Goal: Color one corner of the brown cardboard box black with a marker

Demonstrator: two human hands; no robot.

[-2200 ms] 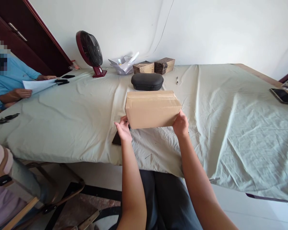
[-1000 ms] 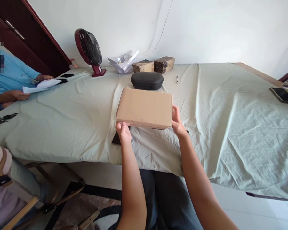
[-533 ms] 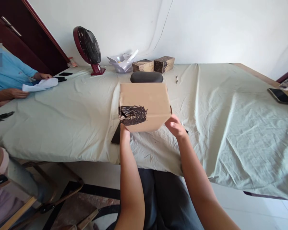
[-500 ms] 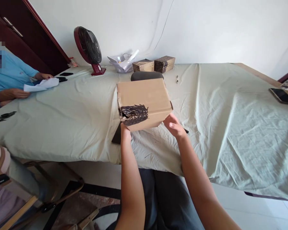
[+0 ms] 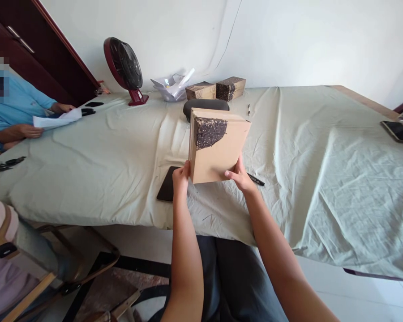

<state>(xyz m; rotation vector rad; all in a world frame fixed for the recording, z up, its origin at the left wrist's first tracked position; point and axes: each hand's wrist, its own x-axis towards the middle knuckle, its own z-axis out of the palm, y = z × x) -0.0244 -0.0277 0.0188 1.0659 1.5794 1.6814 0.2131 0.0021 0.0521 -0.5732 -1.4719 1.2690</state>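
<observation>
I hold a brown cardboard box (image 5: 216,150) upright above the table's near edge. A black scribbled patch sits near its top left corner. My left hand (image 5: 181,176) grips the box's lower left corner, fingers closed on it. My right hand (image 5: 240,176) pinches the lower right corner. Under the box on the green cloth lie a dark phone (image 5: 168,190) and a black pen (image 5: 256,180). A black oval case (image 5: 204,105) is partly hidden behind the box.
The table cloth (image 5: 322,156) is wrinkled. At the back stand a red fan (image 5: 124,65), crumpled plastic (image 5: 171,87) and two small boxes (image 5: 216,89). A phone (image 5: 399,132) lies far right. A person in blue (image 5: 16,112) holds paper (image 5: 52,120) at left.
I have turned the box from lying flat to standing on end. The scribbled patch came into view and rose from the lower left to the top. The phone beneath is more exposed.
</observation>
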